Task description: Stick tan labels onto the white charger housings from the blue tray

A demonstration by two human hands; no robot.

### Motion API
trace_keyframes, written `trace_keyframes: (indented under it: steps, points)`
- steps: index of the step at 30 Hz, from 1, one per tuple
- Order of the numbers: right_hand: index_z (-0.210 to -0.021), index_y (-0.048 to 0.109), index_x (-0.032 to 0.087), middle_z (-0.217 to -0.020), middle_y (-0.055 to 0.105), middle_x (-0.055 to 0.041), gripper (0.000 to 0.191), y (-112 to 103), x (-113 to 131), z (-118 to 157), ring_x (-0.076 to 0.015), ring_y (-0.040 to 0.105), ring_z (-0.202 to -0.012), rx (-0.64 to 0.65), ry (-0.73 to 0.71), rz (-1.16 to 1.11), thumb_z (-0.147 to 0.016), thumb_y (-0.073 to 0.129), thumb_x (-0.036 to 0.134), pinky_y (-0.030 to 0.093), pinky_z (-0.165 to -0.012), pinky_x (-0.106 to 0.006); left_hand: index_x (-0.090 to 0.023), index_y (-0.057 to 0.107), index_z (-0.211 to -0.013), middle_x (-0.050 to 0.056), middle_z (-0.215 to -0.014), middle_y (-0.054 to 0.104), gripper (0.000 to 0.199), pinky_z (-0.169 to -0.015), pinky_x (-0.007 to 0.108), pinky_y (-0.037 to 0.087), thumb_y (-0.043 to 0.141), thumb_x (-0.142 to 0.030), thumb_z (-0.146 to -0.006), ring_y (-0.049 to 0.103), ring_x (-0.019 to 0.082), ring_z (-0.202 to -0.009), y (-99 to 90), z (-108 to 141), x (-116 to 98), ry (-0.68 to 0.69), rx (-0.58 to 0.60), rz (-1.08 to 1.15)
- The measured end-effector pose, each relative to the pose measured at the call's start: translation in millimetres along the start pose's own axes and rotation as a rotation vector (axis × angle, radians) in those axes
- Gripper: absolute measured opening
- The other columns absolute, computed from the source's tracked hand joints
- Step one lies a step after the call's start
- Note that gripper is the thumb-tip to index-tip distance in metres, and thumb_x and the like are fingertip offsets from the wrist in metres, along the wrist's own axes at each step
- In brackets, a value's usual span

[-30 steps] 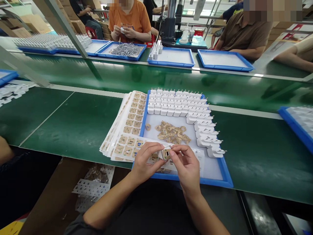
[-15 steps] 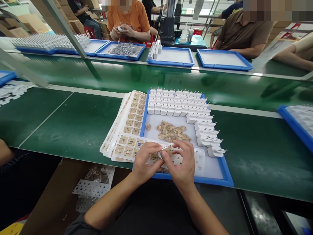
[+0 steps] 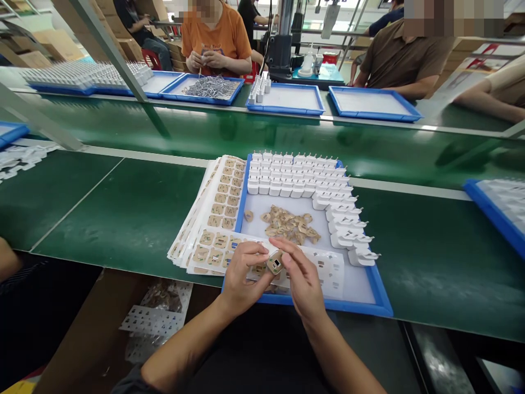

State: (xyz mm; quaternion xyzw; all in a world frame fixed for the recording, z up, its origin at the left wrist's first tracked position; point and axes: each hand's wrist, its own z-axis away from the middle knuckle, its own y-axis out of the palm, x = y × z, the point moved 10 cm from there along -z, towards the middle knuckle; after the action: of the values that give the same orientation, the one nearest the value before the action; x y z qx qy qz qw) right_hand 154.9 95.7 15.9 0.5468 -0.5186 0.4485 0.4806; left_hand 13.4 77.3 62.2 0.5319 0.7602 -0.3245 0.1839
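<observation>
A white plug adapter, its face covered by a brown sticker with dark port openings, is held over the tray. My left hand pinches it from the left between fingers and thumb. From the right, the fingers of my right hand are closed against its edge and press on the sticker. Below both hands lies a sticker sheet, partly peeled. Loose brown backing pieces are heaped in the blue-rimmed tray. Rows of white plug adapters stand along its back and right side.
Left of the tray is a stack of sticker sheets. Across the green conveyor are more blue trays, one with metal parts. Co-workers sit behind it. A cardboard box with scraps is below the table edge.
The adapter has turned so its stickered face shows upward. My right fingers have come closer together and moved onto its edge; my left hand stays in about the same place.
</observation>
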Motion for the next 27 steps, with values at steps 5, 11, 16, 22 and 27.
trace_keyframes:
  steps: [5, 11, 16, 22, 27]
  points:
    - [-0.109, 0.076, 0.033, -0.118, 0.068, -0.0043, 0.024, 4, 14, 2, -0.0238, 0.062, -0.117, -0.024, -0.079, 0.002, -0.089, 0.067, 0.023, 0.050, -0.102, -0.039, -0.021, 0.056, -0.107, 0.006, -0.097, 0.067, 0.029, -0.081, 0.034, 0.060, 0.070, -0.009, -0.085, 0.067, 0.018, -0.093, 2.2, -2, -8, 0.066, 0.009, -0.033]
    - [-0.105, 0.079, 0.036, -0.116, 0.070, -0.0024, 0.030, 7, 0, 2, -0.0212, 0.061, -0.117, -0.031, -0.029, -0.140, -0.094, 0.057, 0.019, 0.048, -0.104, -0.037, -0.021, 0.056, -0.107, 0.006, -0.098, 0.067, 0.032, -0.086, 0.038, 0.060, 0.071, -0.006, -0.082, 0.066, 0.019, -0.097, 1.3, -1, -11, 0.089, 0.005, -0.045]
    - [-0.100, 0.081, 0.033, -0.112, 0.072, -0.0031, 0.033, 9, -2, 2, -0.0215, 0.064, -0.113, -0.045, 0.011, -0.206, -0.090, 0.055, 0.014, 0.050, -0.102, -0.036, -0.021, 0.056, -0.107, 0.005, -0.096, 0.066, 0.036, -0.087, 0.038, 0.061, 0.068, -0.002, -0.080, 0.067, 0.018, -0.096, 0.3, -1, -17, 0.143, -0.002, -0.054]
    - [-0.110, 0.078, 0.033, -0.121, 0.073, -0.0020, 0.044, 5, 4, 2, -0.0219, 0.064, -0.118, 0.064, 0.008, -0.126, -0.089, 0.048, 0.010, 0.051, -0.103, -0.038, -0.021, 0.056, -0.109, 0.006, -0.097, 0.066, 0.037, -0.087, 0.039, 0.060, 0.070, -0.003, -0.079, 0.066, 0.019, -0.096, -0.8, -1, -12, 0.104, -0.002, -0.010]
    - [-0.113, 0.070, 0.030, -0.115, 0.075, -0.0029, 0.026, -7, 30, -5, -0.0227, 0.062, -0.118, 0.097, -0.165, 0.254, -0.094, 0.060, 0.017, 0.050, -0.103, -0.041, -0.021, 0.056, -0.111, 0.006, -0.100, 0.066, 0.038, -0.084, 0.037, 0.058, 0.073, -0.007, -0.079, 0.067, 0.020, -0.095, 2.7, 0, -6, 0.054, 0.032, 0.044]
